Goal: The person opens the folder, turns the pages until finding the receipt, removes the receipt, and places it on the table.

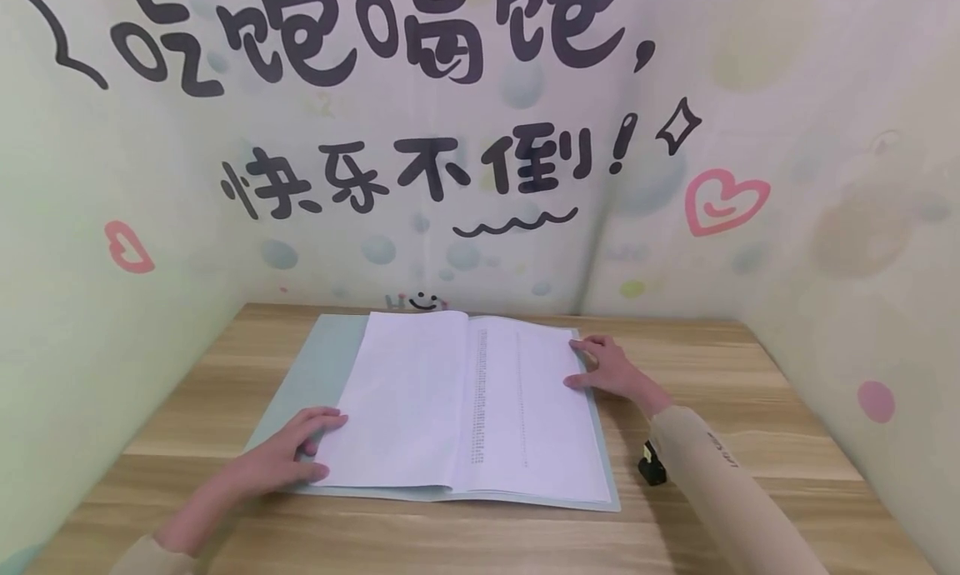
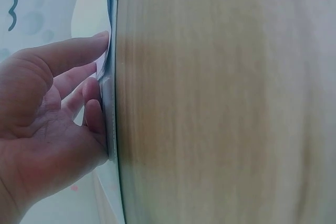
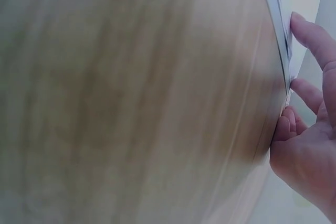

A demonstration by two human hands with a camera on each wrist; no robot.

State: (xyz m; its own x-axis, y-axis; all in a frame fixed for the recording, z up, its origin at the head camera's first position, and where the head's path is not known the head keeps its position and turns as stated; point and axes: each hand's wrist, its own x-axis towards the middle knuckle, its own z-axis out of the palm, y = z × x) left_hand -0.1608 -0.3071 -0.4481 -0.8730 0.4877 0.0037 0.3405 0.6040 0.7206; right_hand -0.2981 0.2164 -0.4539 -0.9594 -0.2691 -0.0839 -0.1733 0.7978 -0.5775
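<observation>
A light blue folder [image 1: 300, 375] lies spread on the wooden table with white sheets in it. The left page [image 1: 405, 400] is blank and set in from the folder's left edge. Two columns of small print run down the right page [image 1: 555, 417]. My left hand [image 1: 281, 454] rests at the left page's lower left edge, thumb and fingers spread, the last fingers bent under in the left wrist view. On the other side, my right hand [image 1: 607, 368] touches the right page's upper outer edge with thumb and forefinger apart.
A small black object [image 1: 651, 465] with a pale part stands on the table [image 1: 720, 375], partly behind the right sleeve [image 1: 720, 483]. A wall cloth [image 1: 360, 250] with black writing and pink hearts encloses the table at the back and sides.
</observation>
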